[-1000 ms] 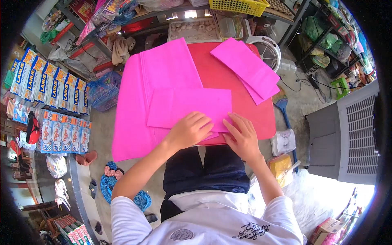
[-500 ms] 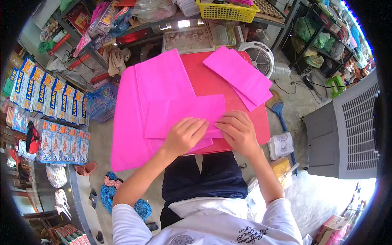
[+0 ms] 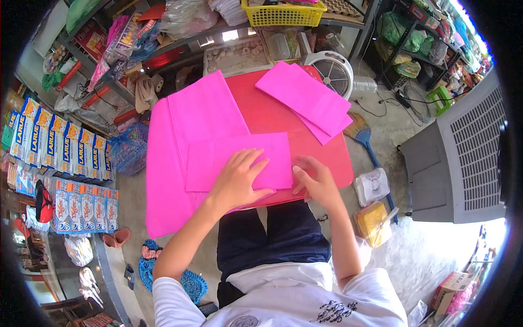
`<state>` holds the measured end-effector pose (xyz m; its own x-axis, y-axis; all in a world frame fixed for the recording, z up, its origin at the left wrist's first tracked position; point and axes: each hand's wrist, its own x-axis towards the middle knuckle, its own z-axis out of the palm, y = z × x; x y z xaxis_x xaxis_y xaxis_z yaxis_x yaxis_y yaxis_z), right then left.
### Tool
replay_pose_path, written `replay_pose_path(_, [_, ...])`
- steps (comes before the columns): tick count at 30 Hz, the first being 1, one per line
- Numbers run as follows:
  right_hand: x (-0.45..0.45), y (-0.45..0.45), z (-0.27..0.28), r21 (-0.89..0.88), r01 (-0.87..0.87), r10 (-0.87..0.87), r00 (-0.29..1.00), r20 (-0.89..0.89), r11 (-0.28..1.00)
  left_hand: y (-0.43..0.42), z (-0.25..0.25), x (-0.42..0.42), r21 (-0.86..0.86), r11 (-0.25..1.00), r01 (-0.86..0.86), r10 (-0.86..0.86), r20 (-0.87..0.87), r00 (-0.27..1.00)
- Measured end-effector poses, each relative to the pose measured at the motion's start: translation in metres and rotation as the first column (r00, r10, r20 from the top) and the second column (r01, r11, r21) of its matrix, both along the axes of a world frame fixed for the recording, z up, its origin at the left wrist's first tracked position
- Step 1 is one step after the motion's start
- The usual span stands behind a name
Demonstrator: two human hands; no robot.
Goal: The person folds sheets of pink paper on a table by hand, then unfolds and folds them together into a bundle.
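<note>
A pink folded sheet (image 3: 275,147), paper or thin cloth, lies flat near the front of a red table (image 3: 321,171). My left hand (image 3: 238,177) rests on it with fingers spread and the thumb apart. Just past its right edge is my right hand (image 3: 313,180), fingers bent loosely and apart, holding nothing I can see. Under the folded piece, a larger pink sheet (image 3: 204,109) covers the table's left side and hangs over the edge. Two or so folded pink pieces (image 3: 302,98) overlap at the back right.
A white fan (image 3: 329,73) stands behind the table, with a broom (image 3: 368,141) on the floor at right. Farther right is a large grey air cooler (image 3: 436,169). Stacked beer cartons (image 3: 54,139) line the left. A yellow basket (image 3: 283,13) sits on the back shelf.
My left hand has opened out flat on the folded sheet. My right hand has come off its edge. The folded flap now lies flat, and the whole view has shifted slightly.
</note>
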<state>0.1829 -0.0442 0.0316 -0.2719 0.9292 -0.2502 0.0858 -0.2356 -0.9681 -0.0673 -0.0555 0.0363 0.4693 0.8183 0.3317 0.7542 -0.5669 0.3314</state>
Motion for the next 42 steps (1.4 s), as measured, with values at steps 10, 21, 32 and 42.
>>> replay_pose_path(10, [-0.025,0.004,-0.013,-0.052,0.11,-0.116,0.985,-0.13,0.993,-0.007,-0.01,0.011,0.02,1.0,0.001,-0.001,0.0,1.0])
replay_pose_path(21, [-0.05,0.001,0.018,0.053,0.031,-0.008,0.922,-0.387,0.998,-0.018,-0.01,0.019,0.176,0.959,-0.224,0.199,0.15,0.968])
replay_pose_path(32, [-0.033,0.014,0.029,0.54,0.172,-0.092,0.981,-0.172,0.824,-0.042,0.112,-0.041,-0.157,0.899,-0.41,0.365,0.786,0.499])
replay_pose_path(42, [-0.044,0.02,0.023,0.041,-0.224,0.227,0.932,-0.282,0.974,0.009,0.098,-0.118,-0.401,0.897,-0.187,0.355,0.904,-0.238])
